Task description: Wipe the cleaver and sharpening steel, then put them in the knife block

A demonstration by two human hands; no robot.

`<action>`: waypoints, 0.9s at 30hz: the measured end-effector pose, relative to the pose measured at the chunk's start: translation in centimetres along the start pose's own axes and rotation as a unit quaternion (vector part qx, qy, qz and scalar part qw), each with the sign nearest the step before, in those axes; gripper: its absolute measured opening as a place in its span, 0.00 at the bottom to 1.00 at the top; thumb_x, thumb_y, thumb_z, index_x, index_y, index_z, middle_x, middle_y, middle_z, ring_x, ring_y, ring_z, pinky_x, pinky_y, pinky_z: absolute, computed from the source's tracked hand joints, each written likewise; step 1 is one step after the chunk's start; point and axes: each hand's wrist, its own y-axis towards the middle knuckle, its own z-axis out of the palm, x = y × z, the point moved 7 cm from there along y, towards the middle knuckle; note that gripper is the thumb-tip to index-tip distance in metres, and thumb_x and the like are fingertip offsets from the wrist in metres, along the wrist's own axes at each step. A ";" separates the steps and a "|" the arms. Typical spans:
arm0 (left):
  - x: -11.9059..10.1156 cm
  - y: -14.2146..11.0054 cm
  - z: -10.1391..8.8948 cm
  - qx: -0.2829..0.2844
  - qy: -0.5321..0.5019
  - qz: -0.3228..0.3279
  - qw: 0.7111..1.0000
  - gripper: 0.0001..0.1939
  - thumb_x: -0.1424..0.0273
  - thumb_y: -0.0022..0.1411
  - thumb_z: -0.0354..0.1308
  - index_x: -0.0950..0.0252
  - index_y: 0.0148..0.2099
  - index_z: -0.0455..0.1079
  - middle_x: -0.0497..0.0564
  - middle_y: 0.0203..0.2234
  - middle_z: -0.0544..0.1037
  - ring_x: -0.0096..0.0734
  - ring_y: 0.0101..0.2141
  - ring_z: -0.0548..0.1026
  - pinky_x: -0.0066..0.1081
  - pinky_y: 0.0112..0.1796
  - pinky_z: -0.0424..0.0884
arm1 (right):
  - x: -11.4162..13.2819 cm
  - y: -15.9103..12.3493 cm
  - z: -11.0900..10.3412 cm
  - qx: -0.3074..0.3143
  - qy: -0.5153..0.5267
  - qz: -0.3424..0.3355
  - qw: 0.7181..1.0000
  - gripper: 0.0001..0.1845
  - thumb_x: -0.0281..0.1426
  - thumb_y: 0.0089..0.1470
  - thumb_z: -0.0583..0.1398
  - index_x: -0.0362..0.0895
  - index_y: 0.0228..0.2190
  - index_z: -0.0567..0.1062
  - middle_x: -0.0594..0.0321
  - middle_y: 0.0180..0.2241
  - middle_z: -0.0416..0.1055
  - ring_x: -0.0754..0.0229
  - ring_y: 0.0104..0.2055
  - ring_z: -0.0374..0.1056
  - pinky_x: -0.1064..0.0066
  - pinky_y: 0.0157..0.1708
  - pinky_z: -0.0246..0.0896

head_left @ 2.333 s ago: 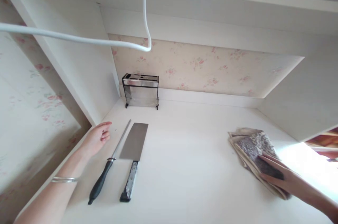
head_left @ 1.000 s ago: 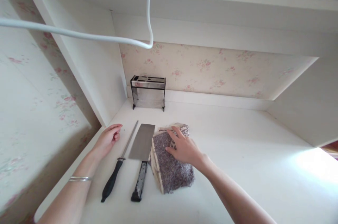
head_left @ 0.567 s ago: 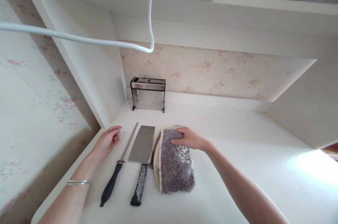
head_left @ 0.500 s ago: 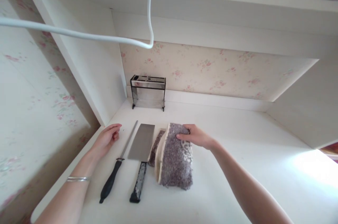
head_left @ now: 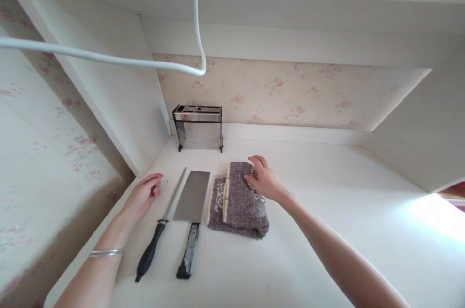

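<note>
A folded grey-brown towel [head_left: 245,201] with cream trim and a pale pattern lies on the white counter. My right hand [head_left: 264,179] is over its upper right edge, thumb and fingers apart, holding nothing. Left of the towel lies a cleaver [head_left: 192,196], its blade away from me and its worn black handle toward me. Beside the cleaver is a sharpening steel [head_left: 156,238] with a black handle. My left hand [head_left: 145,194] rests at the counter's left side near the steel's tip, its fingers curled with nothing visible in them.
A knife block [head_left: 198,126] with clear sides and a slotted top stands at the back left against the wall. A white cable [head_left: 145,62] hangs in front of the cabinet. Cabinet panels [head_left: 109,66] border the counter [head_left: 327,211] on the left, above and right.
The towel's raised fold has come down flat onto the rest of it. My right hand has let go and its fingers have spread. My left hand has stayed about where it was.
</note>
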 end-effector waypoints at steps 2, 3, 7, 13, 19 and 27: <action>0.1 0.2 -0.1 -0.001 0.007 -0.001 1.000 0.16 0.71 0.41 0.68 0.68 0.35 0.72 0.43 0.19 0.66 0.17 0.18 0.61 0.21 0.19 0.57 | 1.8 -1.8 0.8 0.031 -0.048 -0.061 0.996 0.34 0.45 0.53 0.57 0.49 0.59 0.59 0.54 0.61 0.53 0.48 0.56 0.60 0.54 0.55 0.54; 0.2 0.2 -0.1 -0.001 0.010 -0.002 1.000 0.16 0.71 0.41 0.68 0.68 0.35 0.72 0.43 0.19 0.66 0.17 0.19 0.61 0.21 0.19 0.57 | 2.7 -2.8 1.6 0.070 -0.066 -0.100 0.990 0.37 0.49 0.51 0.58 0.51 0.60 0.59 0.55 0.62 0.52 0.45 0.61 0.54 0.51 0.59 0.48; 0.3 0.3 -0.2 -0.006 0.016 0.002 1.000 0.15 0.71 0.41 0.68 0.68 0.34 0.72 0.43 0.19 0.66 0.17 0.19 0.60 0.21 0.20 0.56 | 3.1 -6.0 4.5 0.180 -0.090 -0.150 0.968 0.50 0.55 0.42 0.62 0.50 0.62 0.54 0.55 0.66 0.41 0.41 0.67 0.35 0.46 0.63 0.25; 0.4 0.2 -0.2 0.005 0.028 0.003 1.000 0.16 0.70 0.42 0.67 0.68 0.36 0.72 0.43 0.21 0.67 0.17 0.19 0.61 0.21 0.20 0.56 | -0.3 -6.6 3.0 0.079 0.060 -0.043 0.994 0.23 0.43 0.60 0.50 0.49 0.52 0.69 0.59 0.59 0.61 0.51 0.63 0.52 0.54 0.63 0.41; 0.6 0.5 -0.3 -0.002 0.032 -0.001 0.999 0.16 0.70 0.41 0.67 0.68 0.36 0.72 0.42 0.19 0.65 0.18 0.18 0.61 0.22 0.19 0.55 | -5.4 -7.5 -0.5 -0.167 0.277 0.197 0.925 0.26 0.48 0.59 0.49 0.46 0.52 0.67 0.57 0.47 0.72 0.52 0.48 0.68 0.60 0.47 0.64; 0.1 0.3 -0.1 0.001 0.067 0.019 0.998 0.16 0.67 0.42 0.66 0.68 0.36 0.72 0.43 0.20 0.65 0.18 0.19 0.60 0.22 0.20 0.56 | 0.7 -6.6 0.7 -0.020 0.258 0.068 0.963 0.26 0.47 0.60 0.49 0.47 0.53 0.67 0.57 0.51 0.70 0.51 0.56 0.61 0.54 0.57 0.53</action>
